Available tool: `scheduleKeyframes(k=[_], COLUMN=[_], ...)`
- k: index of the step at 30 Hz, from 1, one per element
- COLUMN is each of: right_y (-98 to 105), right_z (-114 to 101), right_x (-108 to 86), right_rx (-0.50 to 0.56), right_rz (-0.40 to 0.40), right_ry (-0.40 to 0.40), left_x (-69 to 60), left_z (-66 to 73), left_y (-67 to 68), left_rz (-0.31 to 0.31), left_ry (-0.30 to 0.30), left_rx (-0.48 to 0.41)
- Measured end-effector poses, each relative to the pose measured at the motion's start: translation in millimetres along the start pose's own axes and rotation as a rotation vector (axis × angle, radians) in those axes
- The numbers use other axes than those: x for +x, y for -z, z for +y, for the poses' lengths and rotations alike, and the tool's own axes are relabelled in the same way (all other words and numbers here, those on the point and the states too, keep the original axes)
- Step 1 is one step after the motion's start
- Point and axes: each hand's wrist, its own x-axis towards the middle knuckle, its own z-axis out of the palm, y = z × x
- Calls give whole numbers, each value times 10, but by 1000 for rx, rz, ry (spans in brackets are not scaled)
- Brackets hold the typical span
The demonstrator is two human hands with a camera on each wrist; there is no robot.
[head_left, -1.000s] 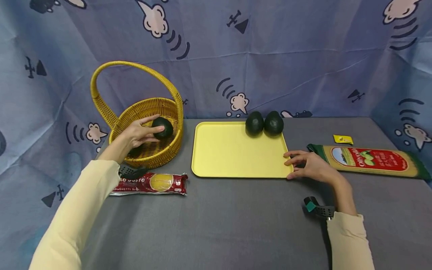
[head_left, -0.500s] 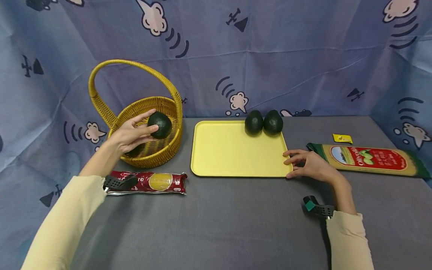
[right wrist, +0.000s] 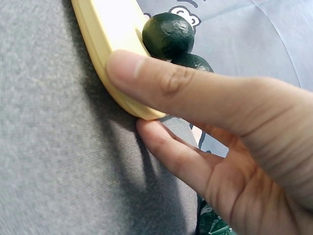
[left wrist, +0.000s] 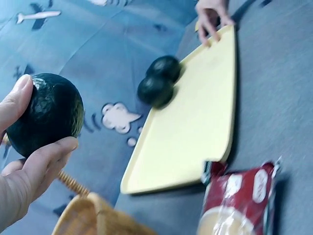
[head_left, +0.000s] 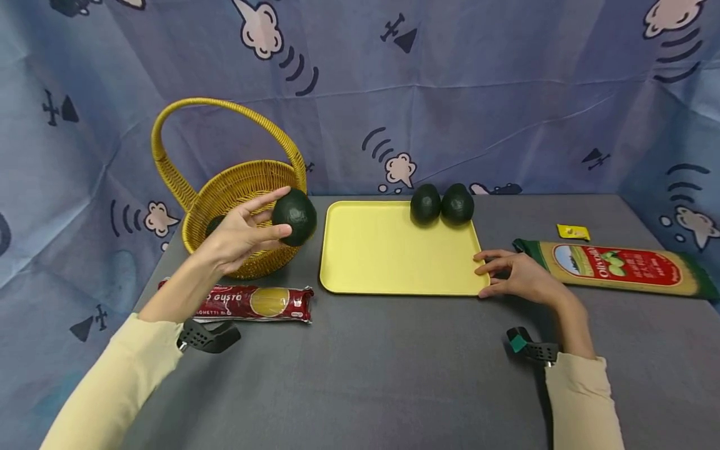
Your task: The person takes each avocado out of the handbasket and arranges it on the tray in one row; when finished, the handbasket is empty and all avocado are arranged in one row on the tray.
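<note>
My left hand (head_left: 233, 237) grips a dark green avocado (head_left: 295, 217) between thumb and fingers, in the air in front of the basket's right side. In the left wrist view the same avocado (left wrist: 46, 115) shows large at the left. Behind the hand stands a yellow wicker basket (head_left: 197, 212), where part of a dark round thing (head_left: 214, 225) shows inside. With thumb and fingers my right hand (head_left: 520, 276) holds the right edge of a yellow tray (head_left: 394, 250). Two more avocados (head_left: 425, 204) sit side by side at the tray's back right corner.
A red spaghetti pack (head_left: 242, 304) lies in front of the basket, partly behind the left forearm. Right of the tray lie a long pasta pack (head_left: 619, 265) and a small yellow packet (head_left: 573, 232). A patterned cloth (head_left: 360, 94) hangs behind the table.
My left hand has lifted the avocado out of the basket and brought it rightward and nearer. The right hand stays at the tray's edge.
</note>
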Motion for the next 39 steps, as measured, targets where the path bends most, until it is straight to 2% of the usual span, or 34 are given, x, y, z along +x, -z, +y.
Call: scheduleKeyframes(k=[4, 9, 13, 15, 19, 23, 27, 30, 33, 39], right_y=[4, -7, -15, -16, -8, 4, 15, 23, 26, 14], right_z=[-3, 2, 12, 16, 8, -3, -4, -11, -17, 4], right_x=[-10, -5, -2, -2, -4, -6, -14, -17, -15, -13], right_rx=[7, 9, 9, 6, 8, 18, 15, 8, 13, 33], right_rz=[-3, -7, -5, -4, -5, -4, -5, -4, -4, -2], right_ry=[13, 3, -7, -9, -8, -7, -11, -13, -9, -9], left_x=[53, 182, 366, 475, 698, 913, 1111, 1233, 1330, 1450], left_z=[-85, -239, -369, -416, -471, -512, -579, -635, -677, -692], left_y=[-142, -313, -423, -459, -511, -544, -565, -571, -560, -545], left_rz=[-56, -145, -240, -276, -316, -342, -344, -330, -303, -274], left_ry=[-20, -79, -107, -110, -81, -27, 28, 29, 3, 12], left_rx=[46, 87, 89, 117, 164, 189, 257, 289, 320, 401])
